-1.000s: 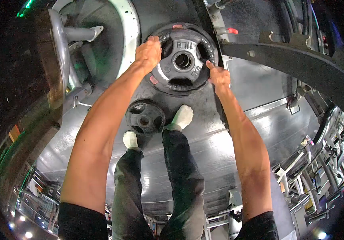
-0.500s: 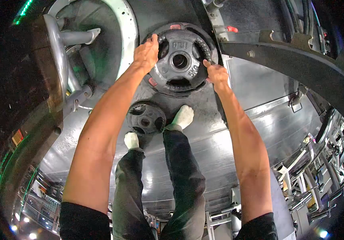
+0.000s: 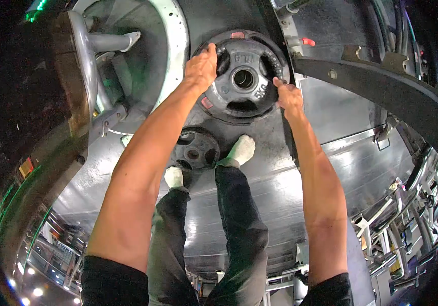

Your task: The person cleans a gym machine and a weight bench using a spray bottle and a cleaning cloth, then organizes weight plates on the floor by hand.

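Observation:
A dark 5 KG weight plate (image 3: 242, 96) with grip openings and a round centre hole lies on a larger black plate (image 3: 238, 35) with red patches. My left hand (image 3: 202, 68) is closed on the left side of the 5 KG plate, thumb pointing up. On the opposite side, my right hand (image 3: 289, 97) is closed at its edge, beside the 5KG lettering. The fingertips of both hands are hidden under the rim or in the openings. A smaller plate (image 3: 210, 144) rests on the floor by my feet.
My white-socked feet (image 3: 242, 150) stand just below the stack. A curved white frame (image 3: 178, 46) rises to the left, near my left forearm. At the right a dark notched metal arm (image 3: 372, 76) extends outward. Gym machines (image 3: 397, 229) fill the lower right.
The whole view has shifted, so the plates, my hands and feet appear slightly farther right. Both hands keep their hold on the 5 KG plate, which has not visibly left the stack.

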Demonstrator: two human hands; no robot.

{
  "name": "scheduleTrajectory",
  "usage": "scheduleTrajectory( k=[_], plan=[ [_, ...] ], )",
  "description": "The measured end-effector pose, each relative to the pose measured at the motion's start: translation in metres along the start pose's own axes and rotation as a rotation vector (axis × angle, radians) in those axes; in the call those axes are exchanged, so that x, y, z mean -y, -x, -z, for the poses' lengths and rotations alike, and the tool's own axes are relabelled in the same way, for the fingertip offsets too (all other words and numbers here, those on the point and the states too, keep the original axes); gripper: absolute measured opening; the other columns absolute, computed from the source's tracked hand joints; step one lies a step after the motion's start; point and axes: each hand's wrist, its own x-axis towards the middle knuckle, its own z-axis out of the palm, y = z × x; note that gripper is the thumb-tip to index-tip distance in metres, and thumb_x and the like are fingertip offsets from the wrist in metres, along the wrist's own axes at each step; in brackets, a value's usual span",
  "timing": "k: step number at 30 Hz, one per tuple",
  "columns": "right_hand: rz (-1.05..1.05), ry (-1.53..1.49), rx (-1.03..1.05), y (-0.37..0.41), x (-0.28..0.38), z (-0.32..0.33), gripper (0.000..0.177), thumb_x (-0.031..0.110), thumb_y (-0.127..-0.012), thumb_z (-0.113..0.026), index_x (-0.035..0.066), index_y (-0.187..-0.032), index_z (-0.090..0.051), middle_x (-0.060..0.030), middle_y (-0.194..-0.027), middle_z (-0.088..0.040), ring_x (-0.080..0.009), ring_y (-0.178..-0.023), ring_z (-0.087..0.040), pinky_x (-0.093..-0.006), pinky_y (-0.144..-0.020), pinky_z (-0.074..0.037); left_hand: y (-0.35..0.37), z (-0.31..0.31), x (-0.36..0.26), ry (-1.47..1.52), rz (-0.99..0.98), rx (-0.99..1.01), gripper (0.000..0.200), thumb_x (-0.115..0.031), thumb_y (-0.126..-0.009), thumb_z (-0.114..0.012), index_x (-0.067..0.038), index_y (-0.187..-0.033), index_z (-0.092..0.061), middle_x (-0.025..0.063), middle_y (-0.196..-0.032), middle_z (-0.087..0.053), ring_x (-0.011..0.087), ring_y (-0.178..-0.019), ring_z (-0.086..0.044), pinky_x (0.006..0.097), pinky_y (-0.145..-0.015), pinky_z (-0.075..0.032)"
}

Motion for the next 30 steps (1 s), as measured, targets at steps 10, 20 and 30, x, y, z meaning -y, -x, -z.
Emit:
scheduleTrajectory(
  k=[10, 20, 30],
  plan=[
    [0.038, 0.096, 0.014, -0.012, -0.010, 0.000, 0.052, 0.043, -0.077, -0.067, -0.005, -0.097, -0.063, -0.0144, -0.095, -0.063, -0.0210, -0.084, -0.062, -0.0299, -0.067, -0.056, -0.005, 0.003, 0.000, 0.018, -0.033, 0.024, 0.034, -0.012, -0.084, -0.056, 0.000, -0.109, -0.036, 0.0223, -0.098, -0.060, 0.0406, -0.091, -0.059, 0.0463, -0.076, -0.049],
    [-0.037, -0.002, 0.030, 0.000, -0.003, -0.001, 0.055, 0.047, -0.077, -0.066, -0.002, -0.102, -0.062, -0.0116, -0.091, -0.063, -0.0195, -0.078, -0.062, -0.0297, -0.066, -0.055, -0.001, 0.007, -0.004, -0.023, -0.012, 0.028, 0.039, -0.015, -0.085, -0.057, -0.001, -0.116, -0.037, 0.0209, -0.102, -0.059, 0.0395, -0.092, -0.059, 0.0456, -0.078, -0.049],
    [0.210, -0.104, -0.272, 0.067, -0.056, -0.027, 0.055, 0.052, -0.083, -0.058, 0.001, -0.104, -0.061, -0.0128, -0.075, -0.065, -0.0214, -0.071, -0.063, -0.0340, -0.071, -0.048, 0.089, -0.015, 0.033, 0.279, 0.136, -0.159, 0.036, -0.028, -0.090, -0.051, -0.007, -0.119, -0.047, 0.0161, -0.107, -0.059, 0.0343, -0.098, -0.058, 0.0444, -0.082, -0.046]
  ],
)
